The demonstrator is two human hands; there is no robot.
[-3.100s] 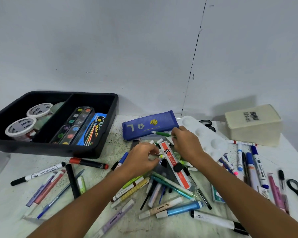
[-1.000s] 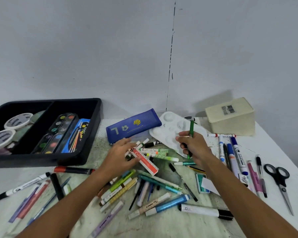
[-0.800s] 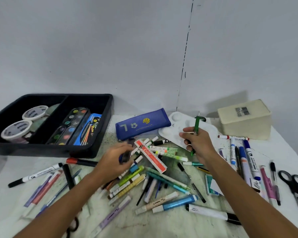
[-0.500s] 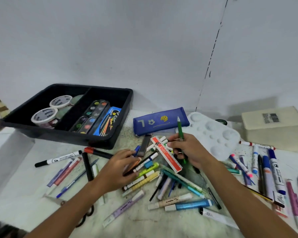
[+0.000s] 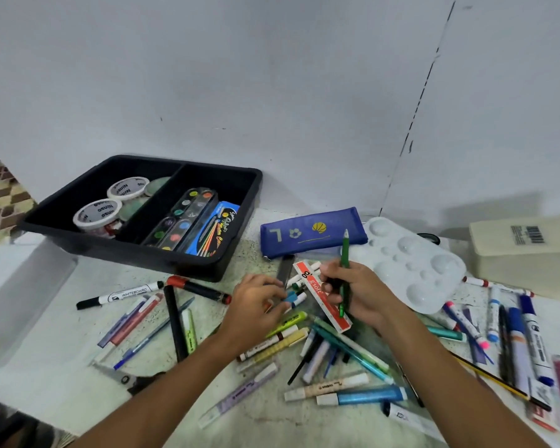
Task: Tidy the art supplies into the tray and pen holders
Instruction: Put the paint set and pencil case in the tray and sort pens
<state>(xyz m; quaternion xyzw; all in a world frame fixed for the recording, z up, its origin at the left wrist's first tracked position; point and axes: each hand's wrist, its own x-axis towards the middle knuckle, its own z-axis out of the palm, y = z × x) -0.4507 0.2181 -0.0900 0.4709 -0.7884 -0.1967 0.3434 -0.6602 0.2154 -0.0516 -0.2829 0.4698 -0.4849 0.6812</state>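
Note:
My right hand [image 5: 359,292] grips a green pen [image 5: 344,263] that stands upright, tip toward the blue pencil case [image 5: 311,232]. My left hand [image 5: 256,305] is curled over the pile of markers [image 5: 304,337] and pinches a dark grey flat stick [image 5: 285,271] together with a small blue-capped marker [image 5: 293,298]. A red and white box [image 5: 320,295] lies between the two hands. The black tray [image 5: 227,263] at the back left holds paint tubs [image 5: 99,215], a watercolour set [image 5: 181,218] and a blue crayon box [image 5: 215,231].
A white paint palette [image 5: 411,263] and a cream box [image 5: 527,250] sit at the right. More markers [image 5: 524,337] lie along the right edge. A whiteboard marker [image 5: 120,294], pens and scissors [image 5: 133,379] lie at the left. A clear container [image 5: 20,286] stands at the far left.
My right hand lifted the green pen out of the pile and holds it upright. My left hand moved through the markers and picked up the grey stick. The view swung left.

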